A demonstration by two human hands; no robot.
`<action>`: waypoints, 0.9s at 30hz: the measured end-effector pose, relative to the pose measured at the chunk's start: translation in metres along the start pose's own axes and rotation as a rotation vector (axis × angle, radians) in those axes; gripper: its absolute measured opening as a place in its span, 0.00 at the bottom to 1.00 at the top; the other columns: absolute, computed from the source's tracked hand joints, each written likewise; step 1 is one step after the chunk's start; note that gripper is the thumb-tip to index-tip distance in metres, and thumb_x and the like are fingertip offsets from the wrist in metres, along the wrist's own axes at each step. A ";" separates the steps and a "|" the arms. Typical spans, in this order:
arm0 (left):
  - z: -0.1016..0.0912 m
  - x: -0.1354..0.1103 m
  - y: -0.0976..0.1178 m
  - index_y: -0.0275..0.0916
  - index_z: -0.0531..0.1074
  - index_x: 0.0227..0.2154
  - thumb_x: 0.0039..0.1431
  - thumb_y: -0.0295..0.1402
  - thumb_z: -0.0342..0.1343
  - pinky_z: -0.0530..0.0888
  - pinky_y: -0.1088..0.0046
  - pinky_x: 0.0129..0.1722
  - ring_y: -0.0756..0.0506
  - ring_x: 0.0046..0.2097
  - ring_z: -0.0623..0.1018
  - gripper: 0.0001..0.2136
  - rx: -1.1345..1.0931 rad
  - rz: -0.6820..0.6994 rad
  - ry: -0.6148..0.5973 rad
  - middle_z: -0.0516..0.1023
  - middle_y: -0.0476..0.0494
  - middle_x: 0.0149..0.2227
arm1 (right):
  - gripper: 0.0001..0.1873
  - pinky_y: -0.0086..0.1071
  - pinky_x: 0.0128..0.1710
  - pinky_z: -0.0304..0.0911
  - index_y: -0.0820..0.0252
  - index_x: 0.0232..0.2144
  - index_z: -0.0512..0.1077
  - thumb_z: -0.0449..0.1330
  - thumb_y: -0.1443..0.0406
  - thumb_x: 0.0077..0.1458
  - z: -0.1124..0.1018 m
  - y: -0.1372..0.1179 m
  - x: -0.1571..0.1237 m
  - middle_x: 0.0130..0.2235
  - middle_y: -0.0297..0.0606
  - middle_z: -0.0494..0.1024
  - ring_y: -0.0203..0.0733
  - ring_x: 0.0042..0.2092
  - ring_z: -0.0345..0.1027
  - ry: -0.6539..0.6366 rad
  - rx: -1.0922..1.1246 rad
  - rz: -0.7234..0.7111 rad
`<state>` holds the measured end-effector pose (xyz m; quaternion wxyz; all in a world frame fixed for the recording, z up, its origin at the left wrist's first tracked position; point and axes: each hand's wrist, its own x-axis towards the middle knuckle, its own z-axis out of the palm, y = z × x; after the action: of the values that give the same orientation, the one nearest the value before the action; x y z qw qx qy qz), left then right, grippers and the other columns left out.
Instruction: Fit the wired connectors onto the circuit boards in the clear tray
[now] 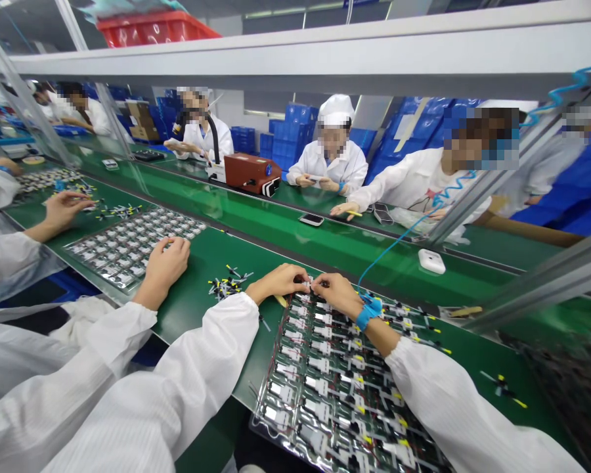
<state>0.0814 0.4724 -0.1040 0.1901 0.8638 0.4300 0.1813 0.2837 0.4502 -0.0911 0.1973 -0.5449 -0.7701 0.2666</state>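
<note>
Both hands meet at the far left corner of the tray (264, 427), the left hand (284, 281) and right hand (339, 293) each narrowed to a pinch of thumb and forefinger on one small white part (308, 285), which the fingertips mostly hide. To work it well, I would steady the part with the left hand, make only small, light movements with the right, and keep the thin wires from being tugged or trapped. The left hand comes in from the left with its wrist low and its back up; the right arches over from the opposite side, fingers curled, its forearm slanting across the tray. A blue wrist strap (369, 312) circles the right wrist, so its cord (391, 244) is best kept off the parts. Below the hands, rows of similar white parts fill the tray. On the green table (192, 322), a loose pile of yellow-tipped pieces (226, 285) lies left of the left hand; farther left, a co-worker's hand (168, 264) is over another tray (123, 281).
</note>
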 end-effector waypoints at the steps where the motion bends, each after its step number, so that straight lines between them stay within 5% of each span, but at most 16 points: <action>1: 0.000 0.000 0.000 0.37 0.79 0.42 0.60 0.37 0.65 0.70 0.76 0.40 0.46 0.41 0.80 0.11 -0.005 0.000 -0.001 0.83 0.45 0.40 | 0.10 0.30 0.35 0.61 0.58 0.31 0.80 0.58 0.65 0.56 0.000 0.000 0.000 0.30 0.35 0.81 0.39 0.33 0.72 0.000 0.000 -0.003; 13: 0.001 0.002 -0.003 0.38 0.79 0.41 0.61 0.38 0.63 0.71 0.73 0.43 0.44 0.44 0.80 0.10 0.086 0.062 -0.017 0.82 0.45 0.40 | 0.11 0.29 0.34 0.62 0.58 0.30 0.82 0.59 0.65 0.55 -0.005 -0.005 0.006 0.29 0.34 0.82 0.39 0.33 0.74 -0.062 -0.092 -0.011; 20: -0.001 0.000 0.005 0.39 0.77 0.45 0.62 0.37 0.63 0.71 0.69 0.51 0.42 0.50 0.78 0.11 0.166 0.084 -0.058 0.81 0.42 0.45 | 0.20 0.36 0.41 0.67 0.56 0.49 0.81 0.63 0.60 0.54 -0.047 0.001 -0.005 0.40 0.41 0.84 0.49 0.42 0.77 -0.008 -0.208 -0.006; 24: -0.033 -0.015 0.001 0.39 0.76 0.50 0.60 0.33 0.62 0.70 0.67 0.57 0.42 0.55 0.76 0.15 0.188 0.068 -0.026 0.78 0.39 0.51 | 0.20 0.39 0.43 0.71 0.52 0.45 0.82 0.60 0.51 0.56 -0.086 0.030 -0.035 0.42 0.40 0.85 0.51 0.42 0.78 0.038 -0.161 -0.033; 27: -0.073 -0.047 -0.020 0.41 0.78 0.47 0.59 0.25 0.57 0.70 0.66 0.57 0.42 0.52 0.77 0.14 0.207 -0.225 0.128 0.80 0.41 0.50 | 0.22 0.44 0.42 0.73 0.47 0.40 0.82 0.60 0.44 0.52 -0.110 0.058 -0.066 0.44 0.40 0.85 0.57 0.45 0.78 0.102 -0.040 -0.015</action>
<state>0.0071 0.4582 -0.0576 0.0914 0.8118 0.5517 0.1681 0.4132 0.4248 -0.0423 0.2276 -0.5557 -0.7684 0.2214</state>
